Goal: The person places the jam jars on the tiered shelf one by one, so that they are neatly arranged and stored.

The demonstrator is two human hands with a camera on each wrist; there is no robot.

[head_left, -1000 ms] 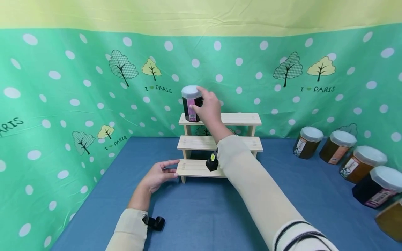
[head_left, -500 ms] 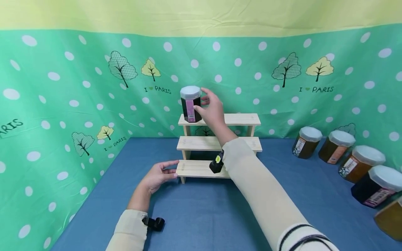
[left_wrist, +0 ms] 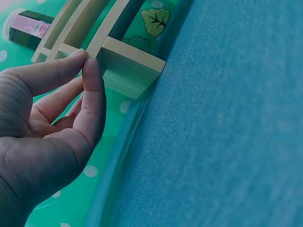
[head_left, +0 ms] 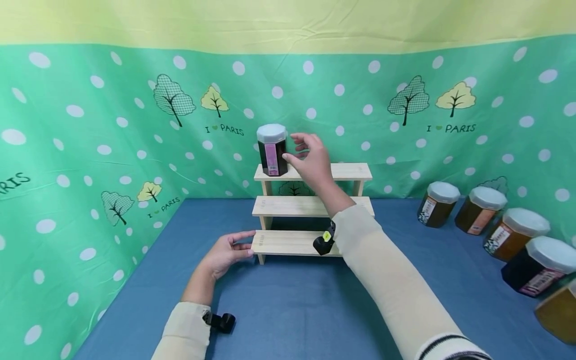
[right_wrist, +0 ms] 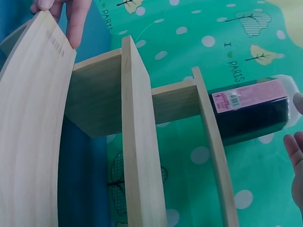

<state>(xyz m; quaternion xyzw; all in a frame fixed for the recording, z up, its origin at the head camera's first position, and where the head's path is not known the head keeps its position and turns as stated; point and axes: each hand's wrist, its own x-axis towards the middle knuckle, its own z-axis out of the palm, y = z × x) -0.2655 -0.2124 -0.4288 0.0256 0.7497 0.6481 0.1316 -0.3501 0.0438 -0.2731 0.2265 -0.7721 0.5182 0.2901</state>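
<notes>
A dark jar with a pale lid and a pink label stands upright at the left end of the top step of a three-step wooden display rack. Just right of it is my right hand, its fingers spread and loosely bent around nothing. Whether the thumb still touches the jar I cannot tell. My left hand holds the left end of the lowest step; in the left wrist view, thumb and fingertip of that hand pinch its corner. The right wrist view shows the jar and several fingertips near its lid.
Several more lidded jars form a slanting row on the right of the blue-covered table, among them a dark one and a brown one. A green dotted cloth hangs close behind the rack.
My right hand has let go of the jar's side and drawn back to the right. The jar stays on the top step. My left hand has kept its hold on the rack.
</notes>
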